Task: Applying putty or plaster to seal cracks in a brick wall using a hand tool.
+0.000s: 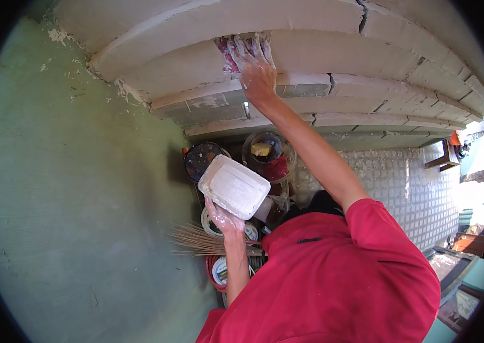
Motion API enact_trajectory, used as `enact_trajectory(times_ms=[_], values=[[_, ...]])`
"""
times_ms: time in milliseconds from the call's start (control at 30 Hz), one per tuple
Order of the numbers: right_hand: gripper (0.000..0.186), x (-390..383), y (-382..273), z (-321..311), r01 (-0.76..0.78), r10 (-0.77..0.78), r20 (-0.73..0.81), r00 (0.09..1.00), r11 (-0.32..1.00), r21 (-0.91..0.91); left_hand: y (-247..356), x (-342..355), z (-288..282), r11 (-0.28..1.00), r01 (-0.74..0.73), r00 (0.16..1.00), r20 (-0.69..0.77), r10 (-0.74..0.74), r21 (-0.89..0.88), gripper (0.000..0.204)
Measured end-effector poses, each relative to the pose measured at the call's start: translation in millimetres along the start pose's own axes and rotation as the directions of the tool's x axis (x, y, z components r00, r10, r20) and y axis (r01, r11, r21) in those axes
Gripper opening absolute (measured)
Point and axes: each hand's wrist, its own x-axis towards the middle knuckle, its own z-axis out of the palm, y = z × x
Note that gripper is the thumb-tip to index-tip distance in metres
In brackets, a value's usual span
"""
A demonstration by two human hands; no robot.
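Observation:
My left hand (224, 218) is closed on the near lower edge of a white rectangular tub (234, 186). White smears cover the tub and my fingers. Up at the pale panelled wall (333, 51), my right hand (256, 67) presses a flat red scraper (229, 57) against the surface below a ridge. That scraper is streaked with white, and my fingers lie spread over most of it, so its full shape is hidden. White paste also coats my right fingers.
Under the wall stands a bucket (288, 150) with a yellow sponge (261, 149) and a red cloth (276, 167). A dark speckled round lid (201, 160) and a stick broom (196, 240) are beside the green wall (82, 188). Tiled floor (379, 177) stretches right towards a wooden bench (443, 157).

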Motion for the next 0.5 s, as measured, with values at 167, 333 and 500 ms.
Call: enact_trajectory(times_ms=[167,333,500], values=[[0.056,-59,25,33,0.060,-0.056,0.039,0.998,0.991,-0.116,7,-4,13,0.997,-0.060,0.998,-0.007,0.061,0.049,0.057],[0.069,-62,19,-7,0.072,-0.072,-0.008,0.997,0.988,0.136,20,-14,4,0.995,-0.096,0.990,-0.097,0.098,0.021,0.056],[0.058,-14,16,-23,-0.006,0.006,0.014,1.000,0.999,0.036,17,-11,-6,0.997,-0.071,0.994,-0.088,0.071,0.010,0.057]])
